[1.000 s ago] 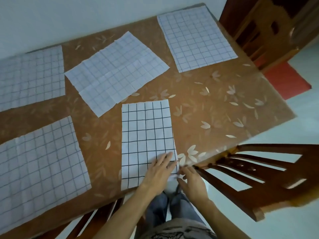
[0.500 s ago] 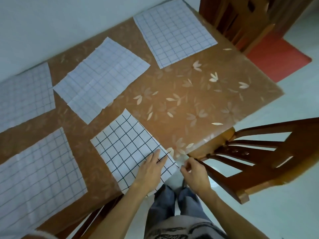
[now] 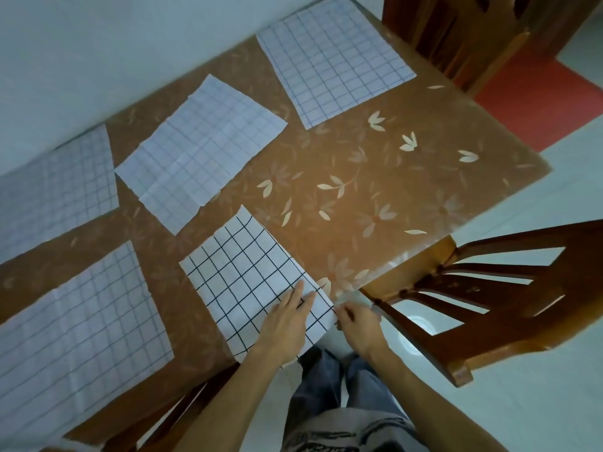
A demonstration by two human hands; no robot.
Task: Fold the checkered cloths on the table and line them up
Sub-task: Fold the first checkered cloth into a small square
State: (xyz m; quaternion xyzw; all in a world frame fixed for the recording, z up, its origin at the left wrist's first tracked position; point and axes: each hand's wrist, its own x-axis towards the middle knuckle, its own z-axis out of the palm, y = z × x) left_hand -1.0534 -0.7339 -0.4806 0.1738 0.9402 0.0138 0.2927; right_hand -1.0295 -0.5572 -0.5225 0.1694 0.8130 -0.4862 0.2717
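A folded white cloth with a bold black check (image 3: 241,275) lies at the near edge of the brown flowered table (image 3: 375,190), its near corner hanging past the edge. My left hand (image 3: 287,324) rests flat on its near part, fingers straight. My right hand (image 3: 359,327) pinches the cloth's near right corner at the table edge. Several paler checkered cloths lie flat and unfolded: one at near left (image 3: 75,324), one at far left (image 3: 55,187), one in the middle (image 3: 202,151), one at the far right (image 3: 332,57).
A wooden chair (image 3: 489,295) stands close at the right, its back next to my right hand. Another chair (image 3: 463,31) stands at the far right corner beside a red mat (image 3: 535,102). A chair back (image 3: 182,415) sits under the near edge. A pale wall runs behind.
The bold checked cloth has been turned from square with the table edge to diagonal. My hands stayed at its near right corner. The view swung to the right.
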